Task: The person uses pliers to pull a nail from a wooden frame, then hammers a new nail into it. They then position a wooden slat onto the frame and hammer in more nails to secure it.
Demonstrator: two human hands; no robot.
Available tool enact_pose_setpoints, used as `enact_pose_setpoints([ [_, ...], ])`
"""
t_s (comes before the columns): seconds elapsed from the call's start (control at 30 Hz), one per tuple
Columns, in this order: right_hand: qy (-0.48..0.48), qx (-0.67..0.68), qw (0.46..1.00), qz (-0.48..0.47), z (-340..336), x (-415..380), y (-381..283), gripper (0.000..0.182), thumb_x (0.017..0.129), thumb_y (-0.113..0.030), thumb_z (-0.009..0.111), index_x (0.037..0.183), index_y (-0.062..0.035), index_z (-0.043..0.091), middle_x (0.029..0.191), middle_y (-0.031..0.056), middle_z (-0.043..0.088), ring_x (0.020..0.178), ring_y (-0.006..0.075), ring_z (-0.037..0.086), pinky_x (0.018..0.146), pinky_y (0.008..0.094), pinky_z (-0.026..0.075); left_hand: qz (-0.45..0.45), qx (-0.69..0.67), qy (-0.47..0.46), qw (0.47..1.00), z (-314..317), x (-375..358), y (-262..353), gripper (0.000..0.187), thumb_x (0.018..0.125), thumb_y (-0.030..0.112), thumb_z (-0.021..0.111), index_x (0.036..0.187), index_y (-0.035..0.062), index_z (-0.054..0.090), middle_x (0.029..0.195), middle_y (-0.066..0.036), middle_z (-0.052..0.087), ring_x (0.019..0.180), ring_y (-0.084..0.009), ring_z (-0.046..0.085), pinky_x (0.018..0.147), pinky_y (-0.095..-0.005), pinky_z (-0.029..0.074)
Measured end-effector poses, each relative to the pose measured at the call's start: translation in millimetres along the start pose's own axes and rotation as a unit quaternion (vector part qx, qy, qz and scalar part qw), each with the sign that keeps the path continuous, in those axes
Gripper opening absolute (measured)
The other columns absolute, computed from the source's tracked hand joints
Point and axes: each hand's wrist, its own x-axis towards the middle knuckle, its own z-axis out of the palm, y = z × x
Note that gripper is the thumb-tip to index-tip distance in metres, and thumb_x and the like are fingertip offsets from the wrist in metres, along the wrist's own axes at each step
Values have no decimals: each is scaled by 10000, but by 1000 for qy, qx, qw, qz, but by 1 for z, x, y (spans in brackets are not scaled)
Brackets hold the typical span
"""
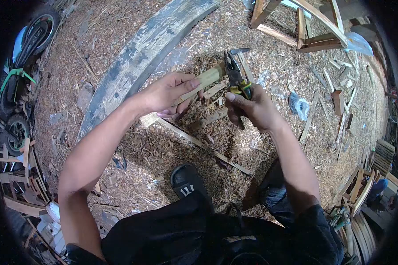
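Observation:
My left hand (174,92) is closed around a flat wooden strip (210,76), which points up and to the right. In my right hand (254,106) is a pair of pliers (233,68) with yellow and black handles. Their jaws point upward, right at the far end of the strip. Below my left hand, a long thin wooden stick (199,143) runs down to the right over the wood chips. A dark hammer head (241,51) shows just beyond the pliers, its handle partly hidden behind them.
A long weathered plank (141,53) lies at the upper left. Wooden frames (320,42) stand at the upper right. Clear crumpled plastic (298,106) and offcuts litter the chip-covered ground. A small bike (17,97) is at the far left. My sandalled foot (186,179) is below.

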Motion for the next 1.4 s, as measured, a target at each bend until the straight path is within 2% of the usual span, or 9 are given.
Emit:
enact_pose_setpoints([
  [0.27,-1,-139,989,-48,16,28,-21,319,995,-239,666,794,-1,597,651,46,619,532,118,565,500,295,448,-10,-18,76,997,-10,-15,-3,423,1094,426,386,1055,73,615,530,6,494,340,-50,364,316,-219,279],
  [0.37,-18,-248,969,7,25,50,-33,333,992,-253,667,784,-2,601,652,43,621,535,118,565,501,298,442,-45,-60,155,985,-16,-22,-11,415,1091,423,396,1026,68,601,534,12,481,331,-52,354,298,-218,282],
  [0.57,-17,-351,935,-56,39,118,-47,288,984,-266,664,859,-7,658,682,56,624,558,131,524,538,330,451,-48,-139,280,948,-38,-51,-39,418,1079,452,423,1044,64,572,562,-4,492,341,-52,347,300,-229,270],
  [0.73,-20,-398,915,-66,49,175,-82,333,996,-263,653,907,58,643,791,106,684,685,184,696,589,313,545,-40,-159,310,936,-44,-62,-40,407,1087,436,413,1059,59,567,587,-14,480,344,-59,336,308,-239,256],
  [0.87,-86,-222,971,32,42,201,-85,329,1037,-228,574,1101,91,620,1021,231,714,810,238,744,517,288,575,-17,-163,301,939,-45,-65,-39,402,1089,428,409,1058,60,569,588,-19,476,356,-57,337,316,-240,263],
  [1.0,-80,-138,987,20,45,186,-91,334,1043,-221,563,1073,103,638,953,251,714,763,258,743,508,266,558,-15,-163,302,939,-45,-65,-41,402,1090,424,410,1062,57,571,591,-19,480,359,-56,339,317,-239,262],
  [1.1,-120,-162,979,42,32,180,-101,379,1045,-179,536,1190,171,550,1152,259,674,848,291,733,665,344,671,-13,-164,308,937,-46,-63,-43,403,1088,427,414,1066,57,573,592,-19,484,360,-57,344,315,-239,259],
  [1.23,-139,-220,961,90,18,168,-117,308,1046,-130,513,1245,104,529,1157,212,671,763,243,707,596,302,659,-5,-174,309,935,-46,-57,-41,407,1085,433,420,1070,57,576,593,-19,488,360,-58,349,314,-240,260],
  [1.4,-24,-338,939,55,5,76,-136,270,1058,-130,456,1252,47,521,1052,141,640,716,121,635,488,213,519,-3,-171,304,937,-40,-54,-33,437,1086,451,402,1081,53,581,600,-16,489,362,-63,363,317,-246,276],
])
